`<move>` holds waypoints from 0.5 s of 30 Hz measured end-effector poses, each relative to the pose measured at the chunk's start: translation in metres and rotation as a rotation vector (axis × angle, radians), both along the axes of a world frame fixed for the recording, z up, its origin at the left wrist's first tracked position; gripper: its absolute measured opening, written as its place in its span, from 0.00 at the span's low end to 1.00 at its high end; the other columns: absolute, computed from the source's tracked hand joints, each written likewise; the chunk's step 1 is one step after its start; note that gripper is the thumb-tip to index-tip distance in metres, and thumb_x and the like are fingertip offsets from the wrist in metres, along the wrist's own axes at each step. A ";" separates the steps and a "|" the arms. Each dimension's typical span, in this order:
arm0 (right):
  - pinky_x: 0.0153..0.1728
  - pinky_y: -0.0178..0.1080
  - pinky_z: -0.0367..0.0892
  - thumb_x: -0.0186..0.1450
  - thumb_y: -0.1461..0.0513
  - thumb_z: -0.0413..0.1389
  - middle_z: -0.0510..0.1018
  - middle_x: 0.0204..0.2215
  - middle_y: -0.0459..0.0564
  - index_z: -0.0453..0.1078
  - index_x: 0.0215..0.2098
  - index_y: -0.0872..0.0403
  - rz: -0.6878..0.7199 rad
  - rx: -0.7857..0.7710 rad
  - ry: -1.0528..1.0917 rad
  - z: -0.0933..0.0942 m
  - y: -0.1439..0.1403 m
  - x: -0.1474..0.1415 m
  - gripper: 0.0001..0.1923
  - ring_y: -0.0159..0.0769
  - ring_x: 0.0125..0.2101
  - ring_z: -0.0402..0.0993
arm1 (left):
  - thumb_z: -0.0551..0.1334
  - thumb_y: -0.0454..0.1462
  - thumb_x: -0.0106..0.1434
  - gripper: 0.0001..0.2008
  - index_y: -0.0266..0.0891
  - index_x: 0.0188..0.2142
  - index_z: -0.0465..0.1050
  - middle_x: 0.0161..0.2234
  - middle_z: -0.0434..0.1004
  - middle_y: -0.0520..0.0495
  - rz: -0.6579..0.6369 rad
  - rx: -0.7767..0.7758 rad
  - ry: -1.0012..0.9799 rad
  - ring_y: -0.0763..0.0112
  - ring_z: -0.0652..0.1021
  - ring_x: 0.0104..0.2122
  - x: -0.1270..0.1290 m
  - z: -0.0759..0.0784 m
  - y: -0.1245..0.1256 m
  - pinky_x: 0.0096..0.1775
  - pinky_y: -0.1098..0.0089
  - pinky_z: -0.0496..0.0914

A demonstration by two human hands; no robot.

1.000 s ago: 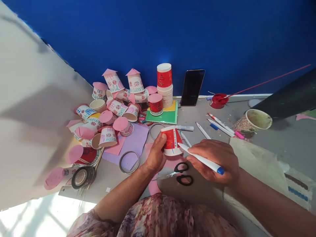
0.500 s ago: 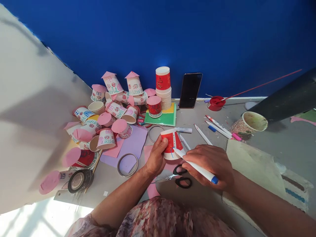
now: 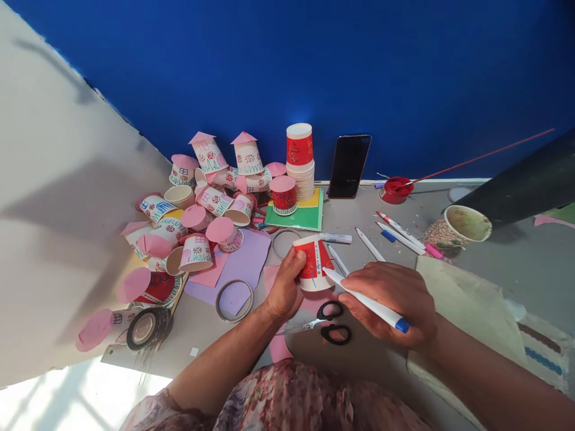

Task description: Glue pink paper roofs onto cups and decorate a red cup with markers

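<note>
Beside blue wall, tabletop beneath cup

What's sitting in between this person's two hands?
In the head view: the red cup in the left hand and the white marker reaching from the right hand; lower down lie scissors.

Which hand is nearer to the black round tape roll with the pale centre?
Left. The left hand, holding the red-and-white paper cup, is to the right of the tape roll. The right hand, holding the white marker with a blue end, is farther right, beyond the cup.
</note>
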State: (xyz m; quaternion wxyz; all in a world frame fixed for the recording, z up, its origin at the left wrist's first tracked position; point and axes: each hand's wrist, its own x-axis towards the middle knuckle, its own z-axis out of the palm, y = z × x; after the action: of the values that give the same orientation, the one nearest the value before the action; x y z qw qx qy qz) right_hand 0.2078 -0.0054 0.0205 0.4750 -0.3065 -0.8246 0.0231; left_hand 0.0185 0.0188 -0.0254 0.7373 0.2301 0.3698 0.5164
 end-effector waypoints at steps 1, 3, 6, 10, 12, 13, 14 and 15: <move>0.31 0.39 0.72 0.72 0.64 0.61 0.85 0.30 0.47 0.73 0.46 0.52 0.006 -0.006 -0.003 -0.001 0.000 0.000 0.06 0.36 0.26 0.80 | 0.77 0.53 0.56 0.25 0.40 0.44 0.80 0.36 0.85 0.47 -0.003 0.002 -0.003 0.60 0.84 0.38 0.000 0.000 0.000 0.46 0.62 0.77; 0.31 0.39 0.71 0.73 0.63 0.60 0.85 0.30 0.48 0.73 0.45 0.52 0.015 -0.018 -0.025 -0.002 -0.001 0.000 0.03 0.35 0.26 0.80 | 0.77 0.53 0.56 0.25 0.39 0.44 0.80 0.36 0.85 0.48 -0.006 0.008 -0.006 0.62 0.84 0.37 0.001 -0.001 -0.001 0.46 0.63 0.77; 0.31 0.39 0.70 0.73 0.63 0.60 0.85 0.29 0.48 0.74 0.44 0.54 0.007 -0.017 -0.053 -0.002 -0.001 0.000 0.02 0.35 0.27 0.80 | 0.77 0.53 0.57 0.24 0.39 0.44 0.80 0.36 0.85 0.48 -0.008 0.025 -0.011 0.63 0.84 0.36 0.001 -0.003 -0.001 0.43 0.65 0.77; 0.30 0.39 0.70 0.72 0.64 0.61 0.84 0.28 0.48 0.73 0.44 0.54 -0.018 0.016 -0.036 0.001 0.000 0.001 0.03 0.35 0.25 0.78 | 0.77 0.53 0.56 0.26 0.38 0.45 0.80 0.38 0.86 0.46 -0.002 0.024 -0.012 0.59 0.85 0.38 0.001 -0.002 -0.001 0.45 0.62 0.78; 0.29 0.39 0.70 0.72 0.64 0.61 0.84 0.28 0.47 0.73 0.45 0.53 -0.025 0.025 -0.014 0.002 0.000 0.001 0.04 0.35 0.24 0.77 | 0.77 0.53 0.56 0.26 0.37 0.45 0.80 0.37 0.86 0.45 0.010 0.009 -0.016 0.59 0.85 0.37 0.000 -0.001 0.000 0.46 0.61 0.78; 0.29 0.39 0.70 0.72 0.64 0.61 0.84 0.28 0.47 0.73 0.45 0.53 -0.029 0.026 -0.007 0.003 0.000 0.001 0.04 0.35 0.24 0.77 | 0.77 0.53 0.56 0.26 0.37 0.45 0.80 0.37 0.86 0.45 0.012 -0.001 -0.021 0.60 0.85 0.37 0.000 -0.001 0.000 0.46 0.61 0.78; 0.28 0.39 0.70 0.72 0.64 0.61 0.84 0.27 0.46 0.73 0.45 0.52 -0.032 0.024 -0.005 0.003 0.000 0.002 0.04 0.35 0.24 0.76 | 0.77 0.53 0.56 0.26 0.37 0.45 0.80 0.37 0.86 0.45 0.013 -0.011 -0.027 0.60 0.85 0.37 0.000 -0.001 0.000 0.45 0.62 0.78; 0.28 0.39 0.70 0.72 0.64 0.61 0.83 0.27 0.46 0.73 0.45 0.52 -0.031 0.020 -0.008 0.004 -0.001 0.002 0.04 0.35 0.24 0.77 | 0.77 0.53 0.56 0.26 0.38 0.45 0.81 0.37 0.86 0.45 0.011 -0.019 -0.033 0.61 0.84 0.36 0.000 -0.001 0.000 0.45 0.62 0.78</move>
State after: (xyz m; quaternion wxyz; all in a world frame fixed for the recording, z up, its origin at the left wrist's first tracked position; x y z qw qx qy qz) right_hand 0.2096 -0.0063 0.0243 0.4749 -0.3147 -0.8218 0.0065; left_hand 0.0182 0.0184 -0.0259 0.7427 0.2126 0.3635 0.5207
